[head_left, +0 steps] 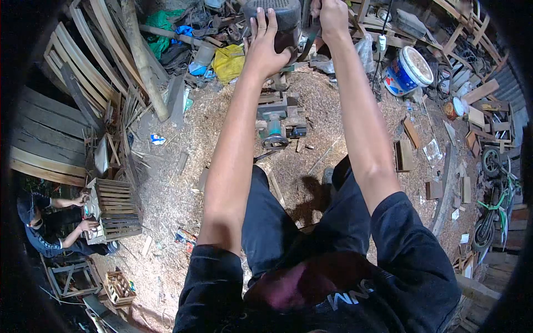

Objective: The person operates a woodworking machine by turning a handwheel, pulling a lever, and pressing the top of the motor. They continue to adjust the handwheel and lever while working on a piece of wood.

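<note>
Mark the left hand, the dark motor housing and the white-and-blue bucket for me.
left hand [266, 49]: head view, on the back of the hand.
motor housing [284, 10]: head view, on its dark ribbed top.
bucket [401, 77]: head view, on its white-and-blue side wall.

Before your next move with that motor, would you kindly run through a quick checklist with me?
1. Left hand on the dark motor housing: ok, fingers spread over its side.
2. Right hand grip: closed beside the housing, but what it holds, cannot tell.
3. Floor underfoot: not ok, loose sawdust and wood offcuts all around.
4. Space below the arms: not ok, a small machine sits on the floor there.
5. Other person: ok, off to the left at a slatted crate, well apart.
</note>
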